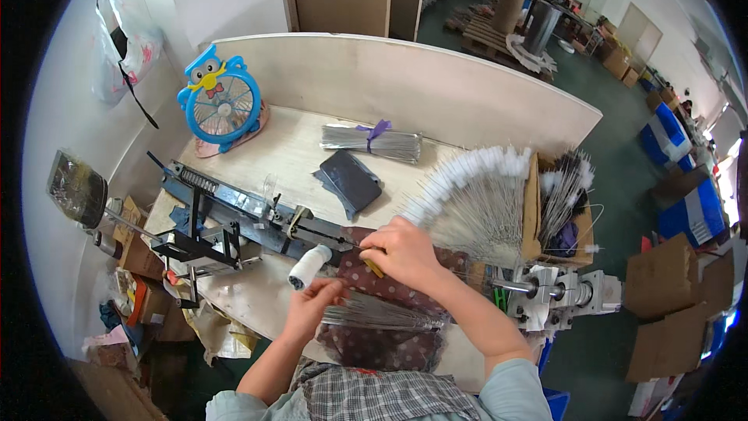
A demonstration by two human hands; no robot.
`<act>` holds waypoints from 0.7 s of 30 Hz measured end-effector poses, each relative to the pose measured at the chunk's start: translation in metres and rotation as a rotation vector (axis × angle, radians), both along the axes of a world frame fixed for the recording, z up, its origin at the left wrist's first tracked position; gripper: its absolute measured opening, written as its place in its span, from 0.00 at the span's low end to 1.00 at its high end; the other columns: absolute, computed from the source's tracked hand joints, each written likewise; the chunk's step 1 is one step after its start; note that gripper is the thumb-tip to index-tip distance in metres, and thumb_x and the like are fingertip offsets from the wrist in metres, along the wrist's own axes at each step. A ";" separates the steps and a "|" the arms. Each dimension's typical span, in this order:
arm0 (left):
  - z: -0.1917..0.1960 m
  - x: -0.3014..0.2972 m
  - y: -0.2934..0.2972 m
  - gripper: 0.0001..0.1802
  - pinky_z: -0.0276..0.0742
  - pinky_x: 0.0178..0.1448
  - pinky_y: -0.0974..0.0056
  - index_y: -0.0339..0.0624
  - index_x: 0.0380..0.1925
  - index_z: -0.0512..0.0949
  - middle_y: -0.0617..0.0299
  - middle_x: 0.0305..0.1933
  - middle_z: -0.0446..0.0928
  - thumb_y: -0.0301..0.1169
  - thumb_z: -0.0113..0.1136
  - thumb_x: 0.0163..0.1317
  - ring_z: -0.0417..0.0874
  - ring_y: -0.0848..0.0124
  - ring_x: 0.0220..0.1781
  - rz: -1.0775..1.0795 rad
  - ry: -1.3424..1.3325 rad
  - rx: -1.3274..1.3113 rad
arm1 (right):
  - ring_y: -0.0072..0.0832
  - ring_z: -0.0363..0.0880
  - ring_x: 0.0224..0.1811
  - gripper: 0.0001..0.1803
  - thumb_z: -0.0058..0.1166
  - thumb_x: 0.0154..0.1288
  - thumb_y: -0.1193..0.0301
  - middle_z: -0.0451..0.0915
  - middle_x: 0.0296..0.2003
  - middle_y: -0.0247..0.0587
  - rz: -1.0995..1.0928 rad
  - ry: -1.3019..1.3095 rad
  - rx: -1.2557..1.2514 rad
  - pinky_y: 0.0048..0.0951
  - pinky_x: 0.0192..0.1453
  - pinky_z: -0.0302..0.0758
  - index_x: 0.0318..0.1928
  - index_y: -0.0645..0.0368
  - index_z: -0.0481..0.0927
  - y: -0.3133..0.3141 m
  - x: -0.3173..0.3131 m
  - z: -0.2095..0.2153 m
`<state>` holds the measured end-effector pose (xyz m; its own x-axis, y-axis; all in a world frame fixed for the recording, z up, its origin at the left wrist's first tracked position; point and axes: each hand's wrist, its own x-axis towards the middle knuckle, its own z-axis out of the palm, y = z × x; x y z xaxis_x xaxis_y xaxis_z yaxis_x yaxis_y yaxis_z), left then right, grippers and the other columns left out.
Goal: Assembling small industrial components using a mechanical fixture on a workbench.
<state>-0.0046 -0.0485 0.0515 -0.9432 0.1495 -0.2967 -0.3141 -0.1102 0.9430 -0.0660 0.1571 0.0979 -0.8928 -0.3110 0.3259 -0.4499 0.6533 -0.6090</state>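
Note:
My right hand (403,251) is closed at the end of a long dark metal jig (269,218), its fingertips pinched by the jig's tip. A small yellow piece (374,268), perhaps a tool handle, shows under its fingers; the rest is hidden. Lower and to the left, my left hand (315,302) has its thumb and fingers together just below a white roll (310,265); what they pinch is too small to make out. Thin metal wires (382,313) lie in a bundle on a brown dotted cloth (362,277) between my forearms.
Many white-tipped wire brushes (475,195) fan out at the right, beside a cardboard box (533,218). Behind the jig lie dark flat pouches (349,183) and a tied wire bundle (370,143). A blue fan (224,105) stands far left; a metal machine (561,294) sits at right.

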 end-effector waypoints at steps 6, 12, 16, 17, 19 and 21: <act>0.017 -0.020 -0.005 0.21 0.75 0.35 0.67 0.33 0.40 0.76 0.57 0.29 0.77 0.43 0.43 0.68 0.79 0.70 0.30 0.079 -0.212 0.481 | 0.33 0.74 0.35 0.05 0.60 0.48 0.67 0.81 0.25 0.31 -0.080 -0.037 0.142 0.33 0.37 0.74 0.25 0.53 0.84 -0.019 0.000 0.010; -0.003 -0.035 0.015 0.28 0.72 0.28 0.64 0.35 0.19 0.82 0.55 0.13 0.75 0.55 0.65 0.46 0.78 0.70 0.19 -0.161 0.099 -0.707 | 0.34 0.74 0.34 0.05 0.61 0.47 0.68 0.81 0.25 0.32 -0.095 -0.026 0.201 0.33 0.37 0.74 0.25 0.53 0.83 -0.021 -0.002 0.013; -0.012 -0.036 0.013 0.27 0.69 0.27 0.66 0.31 0.18 0.79 0.60 0.17 0.77 0.50 0.64 0.51 0.77 0.71 0.20 -0.174 0.073 -0.473 | 0.34 0.75 0.35 0.05 0.60 0.49 0.68 0.81 0.26 0.33 -0.109 -0.032 0.213 0.34 0.38 0.74 0.26 0.54 0.84 -0.016 0.005 0.019; -0.014 -0.035 0.015 0.27 0.69 0.27 0.66 0.31 0.18 0.79 0.60 0.17 0.77 0.50 0.64 0.51 0.77 0.71 0.20 -0.175 0.079 -0.473 | 0.34 0.75 0.36 0.05 0.60 0.51 0.68 0.80 0.26 0.34 -0.110 0.066 0.152 0.33 0.38 0.74 0.28 0.55 0.83 -0.012 0.008 0.016; -0.018 -0.033 0.022 0.20 0.69 0.27 0.67 0.32 0.21 0.78 0.64 0.19 0.76 0.42 0.61 0.56 0.76 0.72 0.21 -0.107 0.045 -0.203 | 0.33 0.76 0.36 0.06 0.60 0.52 0.69 0.80 0.26 0.34 -0.112 0.161 0.088 0.33 0.38 0.74 0.31 0.55 0.83 -0.003 0.020 0.017; -0.007 -0.025 0.035 0.14 0.71 0.29 0.67 0.33 0.26 0.77 0.61 0.24 0.76 0.36 0.60 0.56 0.76 0.73 0.24 -0.034 -0.082 0.056 | 0.34 0.78 0.34 0.07 0.60 0.54 0.69 0.80 0.28 0.35 -0.177 0.276 0.073 0.32 0.36 0.75 0.33 0.57 0.82 0.005 0.035 0.023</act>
<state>-0.0291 -0.0132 0.0447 -0.9102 0.1997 -0.3628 -0.3943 -0.1503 0.9066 -0.0306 0.1618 0.1209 -0.8159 -0.1906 0.5458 -0.4673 0.7734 -0.4284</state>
